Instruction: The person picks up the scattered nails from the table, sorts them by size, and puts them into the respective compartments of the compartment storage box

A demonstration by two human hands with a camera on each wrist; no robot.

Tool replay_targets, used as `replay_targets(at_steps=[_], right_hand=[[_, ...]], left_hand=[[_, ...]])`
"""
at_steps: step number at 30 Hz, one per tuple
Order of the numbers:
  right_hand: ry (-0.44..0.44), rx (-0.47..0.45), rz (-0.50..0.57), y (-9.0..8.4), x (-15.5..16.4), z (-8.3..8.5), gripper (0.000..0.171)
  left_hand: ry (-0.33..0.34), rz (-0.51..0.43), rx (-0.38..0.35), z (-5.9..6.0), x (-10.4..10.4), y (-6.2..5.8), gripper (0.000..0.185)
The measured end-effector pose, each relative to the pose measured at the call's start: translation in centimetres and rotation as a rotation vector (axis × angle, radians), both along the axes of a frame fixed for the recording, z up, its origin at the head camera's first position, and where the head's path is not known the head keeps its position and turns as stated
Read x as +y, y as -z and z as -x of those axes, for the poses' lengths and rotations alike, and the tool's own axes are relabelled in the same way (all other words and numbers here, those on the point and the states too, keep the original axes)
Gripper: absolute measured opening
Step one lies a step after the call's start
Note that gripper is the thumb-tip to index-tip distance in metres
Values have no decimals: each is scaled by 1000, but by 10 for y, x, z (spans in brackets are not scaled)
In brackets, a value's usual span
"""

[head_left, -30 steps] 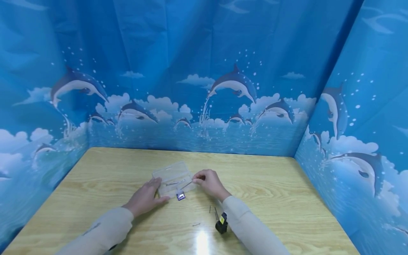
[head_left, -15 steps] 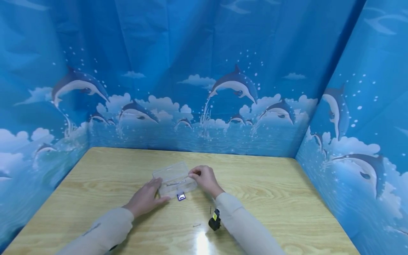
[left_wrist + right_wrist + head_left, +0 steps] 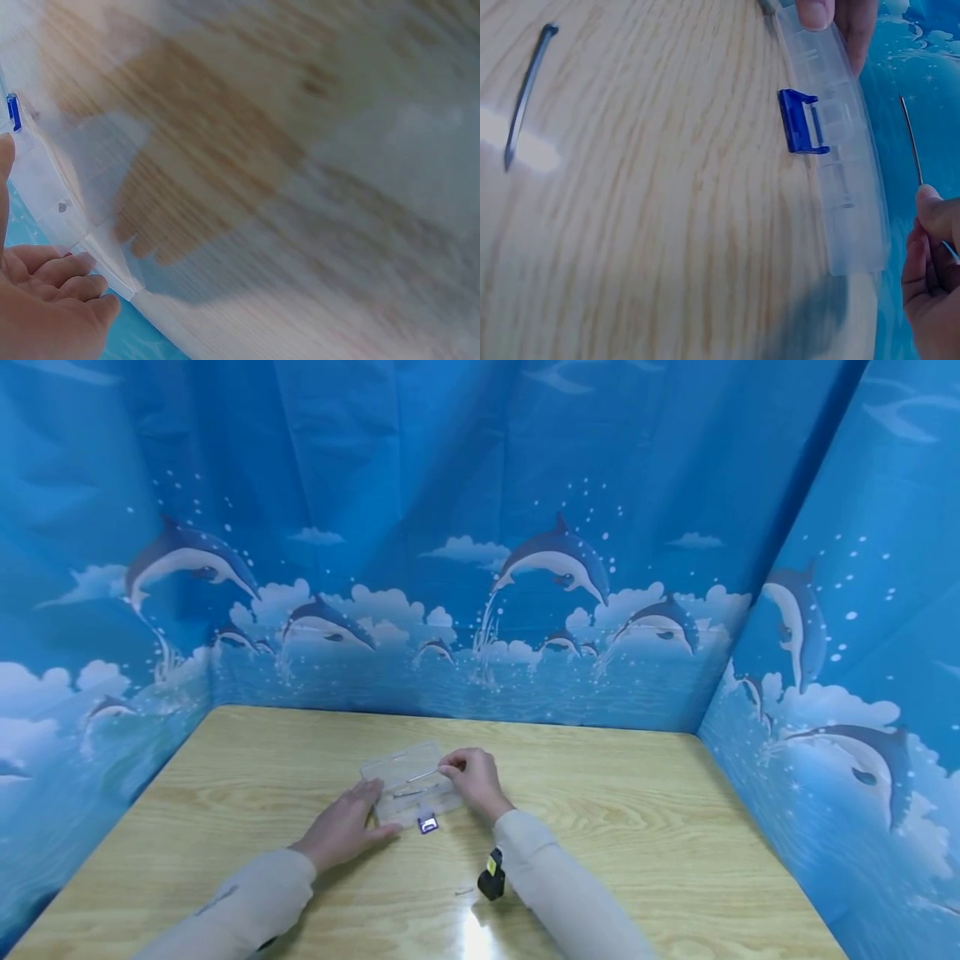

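I see a thin metal pin [image 3: 422,774] pinched at its end by my right hand [image 3: 468,782], fingers curled on it; the pin slants out over the open clear plastic box [image 3: 408,781] that sits near the middle of the counter [image 3: 637,827]. In the right wrist view the same pin [image 3: 910,139] rises from my fingertips [image 3: 932,212], just beyond the box's long wall [image 3: 845,187]. The box lies open, its lid half toward the far edge of the counter. Inside the nearer half I make out at least one more pin [image 3: 408,792]; I cannot count them. A blue latch [image 3: 427,821] hangs at the box's near side, and the right wrist view shows it plainly as a small blue clip [image 3: 801,121] on the wall.

My left hand [image 3: 345,827] lies flat on the counter with fingers relaxed and straight, the fingertips touching the box's left end, holding nothing. The left wrist view is blurred; it shows only those fingers [image 3: 52,300] beside a clear edge of the box and a speck of the blue latch.

On the bare wood toward the near edge, the right wrist view shows a loose pin [image 3: 526,90] well apart from the box; from the head view I can only see a small loose piece [image 3: 464,889] beside the black wrist camera [image 3: 491,875].
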State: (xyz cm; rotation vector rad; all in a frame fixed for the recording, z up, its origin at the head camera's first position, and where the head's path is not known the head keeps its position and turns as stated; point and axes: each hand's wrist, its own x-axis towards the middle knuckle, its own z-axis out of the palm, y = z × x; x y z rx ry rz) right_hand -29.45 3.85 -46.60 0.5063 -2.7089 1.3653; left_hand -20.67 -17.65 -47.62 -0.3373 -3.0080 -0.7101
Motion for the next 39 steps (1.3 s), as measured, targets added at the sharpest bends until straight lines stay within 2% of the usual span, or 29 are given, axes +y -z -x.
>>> replay_targets(at_steps=[10,24,39], right_hand=[[24,10,-22,7,-4,0,5],[46,48,-148,11,-10,1,6],[53,60,-186,11,-12,0,6]], left_hand=[[-8,6,-16,1,0,1,87],[-9,7,-28,2,0,1,87],[-13,18,-26,2,0,2,88]])
